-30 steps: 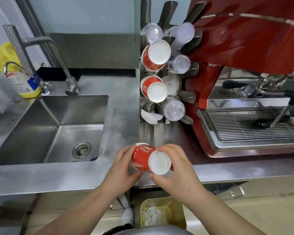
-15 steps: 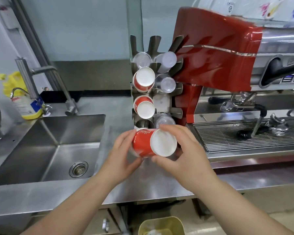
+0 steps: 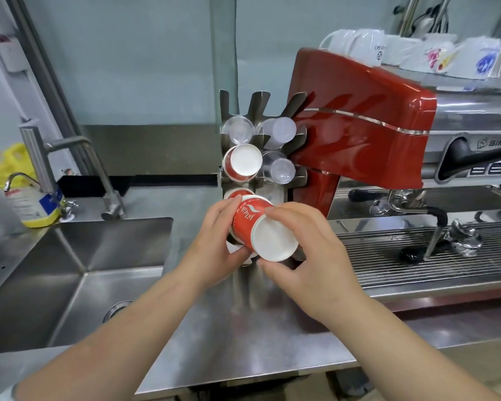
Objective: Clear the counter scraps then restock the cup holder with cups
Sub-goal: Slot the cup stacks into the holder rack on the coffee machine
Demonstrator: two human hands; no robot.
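Observation:
Both hands hold a stack of red paper cups (image 3: 259,227) on its side, white bottom facing me. My left hand (image 3: 214,244) grips the stack's left side and my right hand (image 3: 307,256) wraps its right side and bottom end. The stack sits right in front of the lower slots of the metal cup holder (image 3: 258,104), which stands on the steel counter (image 3: 243,328) against the red machine. Higher slots hold another red cup stack (image 3: 243,163) and clear plastic cups (image 3: 281,131). The holder's lowest slots are hidden behind my hands.
A steel sink (image 3: 78,273) with a tall tap (image 3: 70,166) lies to the left, a yellow soap bottle (image 3: 26,192) behind it. The red espresso machine (image 3: 359,134) with its drip grate (image 3: 431,256) fills the right, with white mugs (image 3: 411,50) on top.
Both hands have carried the red cup stack up and away from the counter's front edge to the lower slots of the cup holder. The camera view has tilted upward.

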